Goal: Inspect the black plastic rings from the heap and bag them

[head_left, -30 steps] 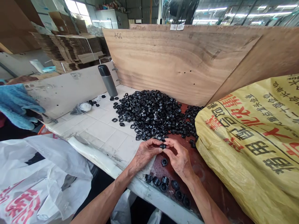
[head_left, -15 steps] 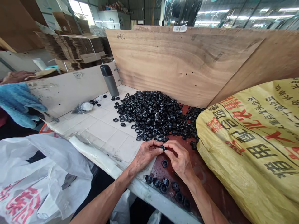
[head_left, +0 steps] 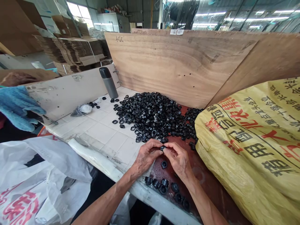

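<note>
Drawn slightly closer together since a second ago, the left hand point(head_left: 146, 154) and right hand point(head_left: 179, 158) jointly pinch one small black part point(head_left: 162, 148) before the black pile point(head_left: 150, 116), its handling apparently unfinished.

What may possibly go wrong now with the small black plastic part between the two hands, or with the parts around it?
The small black plastic part is pinched by fingertips of the left hand and the right hand, so it might slip and get lost in the large heap of black plastic rings beyond.

Several loose round black plastic parts lie near the pale front edge of the table; the right forearm close by could perhaps knock them off.
</note>
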Available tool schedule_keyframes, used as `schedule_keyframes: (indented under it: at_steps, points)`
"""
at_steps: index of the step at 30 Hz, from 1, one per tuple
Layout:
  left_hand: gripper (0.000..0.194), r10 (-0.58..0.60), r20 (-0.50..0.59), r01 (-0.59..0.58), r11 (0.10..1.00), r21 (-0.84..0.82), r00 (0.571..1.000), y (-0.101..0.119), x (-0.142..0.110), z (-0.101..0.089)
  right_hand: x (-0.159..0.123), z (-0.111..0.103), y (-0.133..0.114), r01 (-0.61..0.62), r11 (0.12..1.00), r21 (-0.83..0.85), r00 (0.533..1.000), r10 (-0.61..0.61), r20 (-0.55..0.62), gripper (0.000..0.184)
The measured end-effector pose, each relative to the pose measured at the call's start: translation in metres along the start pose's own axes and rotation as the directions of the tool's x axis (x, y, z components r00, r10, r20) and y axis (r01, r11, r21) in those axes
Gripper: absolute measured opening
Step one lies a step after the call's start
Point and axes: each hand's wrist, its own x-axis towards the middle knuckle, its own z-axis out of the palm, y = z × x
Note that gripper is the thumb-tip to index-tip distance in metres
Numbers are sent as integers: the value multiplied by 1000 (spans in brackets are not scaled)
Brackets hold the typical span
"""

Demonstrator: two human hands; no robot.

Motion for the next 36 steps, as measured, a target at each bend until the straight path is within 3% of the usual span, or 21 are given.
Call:
schedule_keyframes:
  at_steps: [2, 4, 7, 9, 16, 19, 22, 26, 32, 36]
  points:
    - [16, -46, -3, 46, 999, -20, 999, 0, 0, 1, 1, -1, -2, 9, 1000, 1, 1000, -9, -18, 11]
    - [17, -162, 4, 162, 983, -86, 987, 2, 0, 2, 1, -1, -3, 91, 995, -36, 995, -92, -30, 10]
    - [23, -347, 48, 349, 911, -222, 937, 7, 1, 2, 1, -1, -3, 180, 981, -76, 983, -183, -29, 17]
    - [26, -394, 67, 396, 872, -287, 917, 10, 2, 1, 1, -2, -2, 179, 980, -82, 983, -181, -19, 22]
    - [28, -390, 112, 404, 847, -346, 914, 13, 0, -2, 0, -3, -1, 166, 986, -35, 986, -166, 3, 19]
    - [30, -359, 117, 377, 855, -357, 926, 12, 0, -1, 0, 0, -1, 96, 995, 6, 994, -96, -51, 14]
    - [27, -308, 86, 319, 891, -322, 948, 12, 1, 0, 1, 3, 3, 9, 998, 67, 992, 0, -127, 21]
    - [24, -289, 68, 296, 910, -289, 955, 12, 3, 1, 1, 0, 4, -111, 993, 50, 993, 113, -36, 19]
    - [29, -401, 122, 418, 845, -333, 908, 11, 2, -1, 2, -4, 0, 183, 978, -101, 983, -183, 8, 14]
    - [31, -338, 110, 356, 880, -316, 935, 9, 2, -1, 2, -2, 6, 167, 974, -154, 985, -170, -4, 12]
